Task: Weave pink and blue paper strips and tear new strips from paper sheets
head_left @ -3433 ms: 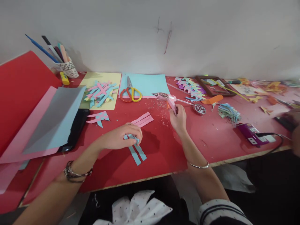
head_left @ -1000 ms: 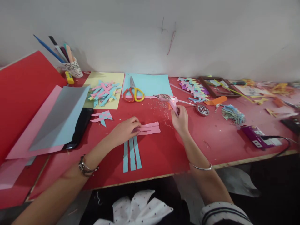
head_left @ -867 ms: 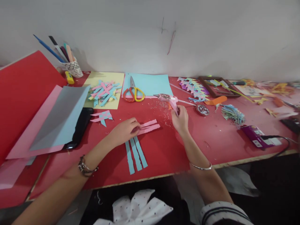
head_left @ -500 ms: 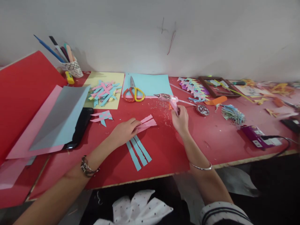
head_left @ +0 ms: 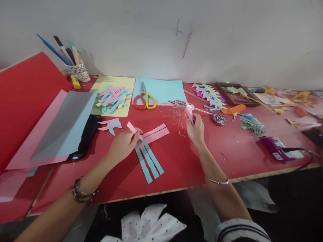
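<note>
Nearby, blue strips fan across the tabletop; at their far end, the left hand pinches an upturned pink strip between its fingers. The right hand's fingers curl around a glue gun's handle.

On the table, paper strips lie on the near side of scissors, with a pen cup far left and a frame far right.

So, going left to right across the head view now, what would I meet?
Pen cup, strip pile, scissors, glue gun, brown frame, purple box.
</note>
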`<action>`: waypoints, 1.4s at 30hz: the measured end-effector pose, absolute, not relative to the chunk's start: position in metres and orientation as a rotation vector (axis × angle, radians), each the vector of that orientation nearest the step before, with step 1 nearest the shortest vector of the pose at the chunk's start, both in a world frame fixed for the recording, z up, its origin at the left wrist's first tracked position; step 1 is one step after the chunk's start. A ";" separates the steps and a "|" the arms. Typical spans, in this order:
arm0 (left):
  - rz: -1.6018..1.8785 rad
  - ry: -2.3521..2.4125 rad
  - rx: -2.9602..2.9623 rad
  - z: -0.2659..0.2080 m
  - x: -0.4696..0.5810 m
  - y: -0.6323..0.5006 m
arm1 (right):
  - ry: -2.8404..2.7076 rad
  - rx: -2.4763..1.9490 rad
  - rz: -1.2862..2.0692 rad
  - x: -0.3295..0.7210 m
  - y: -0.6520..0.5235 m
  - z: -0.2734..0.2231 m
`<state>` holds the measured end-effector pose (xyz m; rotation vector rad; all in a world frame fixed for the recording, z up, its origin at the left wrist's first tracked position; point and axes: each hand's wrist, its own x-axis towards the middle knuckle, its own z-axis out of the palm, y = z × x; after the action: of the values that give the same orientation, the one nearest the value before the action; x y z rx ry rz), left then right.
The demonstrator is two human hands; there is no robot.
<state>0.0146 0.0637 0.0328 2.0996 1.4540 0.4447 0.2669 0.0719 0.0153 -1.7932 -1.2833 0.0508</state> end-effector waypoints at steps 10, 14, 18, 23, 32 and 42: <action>0.641 1.314 1.816 0.021 -0.010 0.059 | -1.772 -1.707 0.106 0.250 0.060 0.012; 0.680 1.329 1.686 0.020 -0.013 0.061 | -1.900 -1.756 0.029 0.247 0.056 0.016; 0.679 1.345 1.624 0.018 -0.015 0.060 | -1.965 -1.794 -0.016 0.246 0.056 0.019; 0.662 1.388 1.581 0.020 -0.014 0.059 | -2.092 -1.774 -0.018 0.241 0.053 0.018; 0.690 1.398 1.576 0.019 -0.012 0.059 | -2.289 -1.837 -0.009 0.231 0.049 0.022; 0.711 1.353 1.565 0.016 -0.014 0.058 | -2.368 -1.919 -0.016 0.225 0.048 0.027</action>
<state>-0.0137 0.0584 0.0162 1.5654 1.3533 0.7113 0.2245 0.0481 0.0269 -1.9193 -2.3681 -0.0157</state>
